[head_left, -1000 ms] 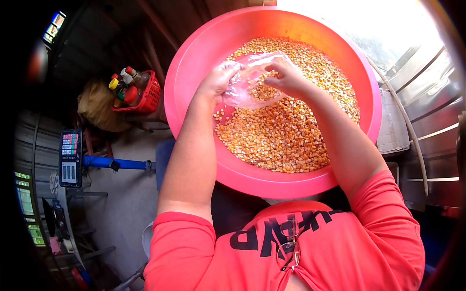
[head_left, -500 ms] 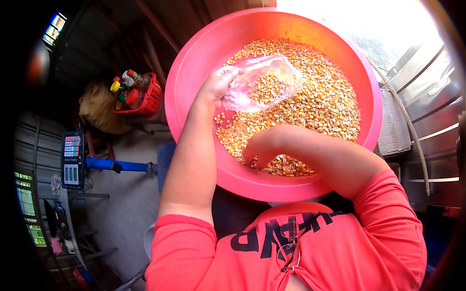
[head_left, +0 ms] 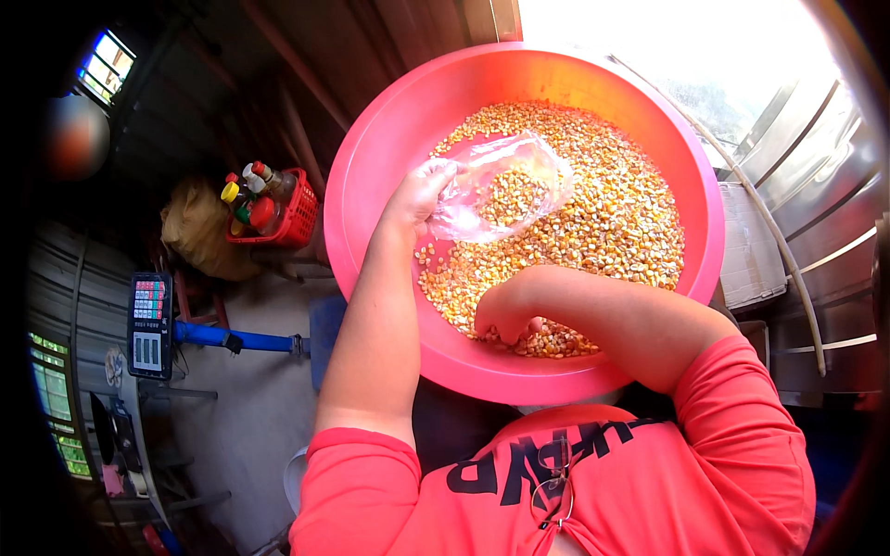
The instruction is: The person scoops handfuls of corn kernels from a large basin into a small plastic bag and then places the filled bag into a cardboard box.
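A large pink tub [head_left: 371, 120] holds a broad heap of yellow corn kernels [head_left: 630, 222]. My left hand [head_left: 428, 190] is closed on the edge of a clear plastic bag [head_left: 454, 218], over the left part of the heap. The bag's mouth gapes toward the right, and kernels show in or through the thin film. At the near side of the tub my right hand [head_left: 505, 310] is bent down into the corn. Its fingers are curled among the kernels, and the lower parts are buried from sight.
To the left, a red plastic basket [head_left: 298, 218] holds several bottles beside a tan sack [head_left: 199, 232]. A scale display [head_left: 151, 324] sits on a blue post [head_left: 246, 338]. Right of the tub are a cardboard box [head_left: 749, 246] and a long thin stick [head_left: 774, 227].
The whole scene sits slightly lower in the picture. My right hand's fingers have curled inward among the kernels, with a fingertip now showing. My left hand keeps its hold on the bag.
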`<state>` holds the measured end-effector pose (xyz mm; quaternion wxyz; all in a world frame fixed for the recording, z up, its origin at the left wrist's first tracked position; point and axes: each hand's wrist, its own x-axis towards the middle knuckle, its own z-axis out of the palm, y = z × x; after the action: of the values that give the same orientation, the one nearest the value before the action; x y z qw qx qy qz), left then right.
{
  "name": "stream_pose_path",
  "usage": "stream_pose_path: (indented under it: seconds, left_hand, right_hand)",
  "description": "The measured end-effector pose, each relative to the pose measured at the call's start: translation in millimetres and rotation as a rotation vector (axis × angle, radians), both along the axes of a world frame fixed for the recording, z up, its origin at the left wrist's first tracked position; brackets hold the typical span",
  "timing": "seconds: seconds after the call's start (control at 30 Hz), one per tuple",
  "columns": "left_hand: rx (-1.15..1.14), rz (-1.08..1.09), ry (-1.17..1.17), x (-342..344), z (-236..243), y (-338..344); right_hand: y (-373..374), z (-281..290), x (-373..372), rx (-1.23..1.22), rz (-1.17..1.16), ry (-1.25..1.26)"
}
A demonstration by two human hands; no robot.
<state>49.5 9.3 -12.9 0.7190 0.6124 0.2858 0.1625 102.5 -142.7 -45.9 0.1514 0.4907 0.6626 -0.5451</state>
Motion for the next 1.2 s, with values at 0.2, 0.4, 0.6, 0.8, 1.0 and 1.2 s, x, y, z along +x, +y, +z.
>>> stream_pose_path:
  seconds: [0.2,0.4,0.6,0.8,1.0,1.2]
  left_hand:
    - [-0.047,-0.008,-0.017,0.5,-6.1,3.7]
    - [0.059,-0.031,-0.032,2.9,-14.8,12.1]
    - [0.067,-0.037,-0.030,1.9,-12.3,10.0]
    - [0.049,-0.065,-0.042,1.8,-20.5,17.1]
    - [0.009,-0.030,-0.034,1.6,-22.6,17.5]
    - [-0.018,-0.014,-0.038,2.5,-6.9,2.3]
  right_hand:
    - [7.2,27.9,46.3,0.131,-0.336,0.271]
    - [18.3,5.6,90.1,0.465,-1.186,0.707]
    - [27.1,-16.0,106.4,1.034,-1.021,0.299]
    - [18.2,9.3,99.2,1.033,-0.848,0.075]
    - [9.5,36.4,79.7,0.524,-0.713,0.214]
    - [9.2,15.3,67.2,0.485,-0.434,-0.164]
